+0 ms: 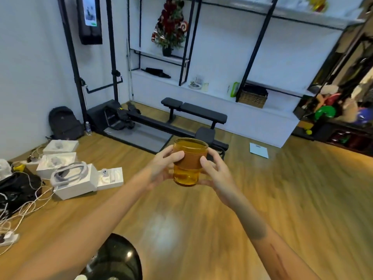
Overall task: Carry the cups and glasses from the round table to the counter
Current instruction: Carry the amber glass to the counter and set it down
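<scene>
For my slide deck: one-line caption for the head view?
Both hands, left hand and right hand, hold an amber glass above the wooden floor.

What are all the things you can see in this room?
glass: one, amber, held up in both hands over the floor
bench: one, black, on the floor before the shelves
backpack: one, black, against the left wall
bottle: one, clear, beside the backpack
boxes: about four, white, on the floor at left
cables: a tangle, white, on the floor at far left
Christmas tree: one, green and red, on a shelf
basket: one, woven brown, on the low ledge
screen: one, black frame, on the wall
left hand: one, fingers curled round the glass
right hand: one, fingers curled round the glass
</scene>
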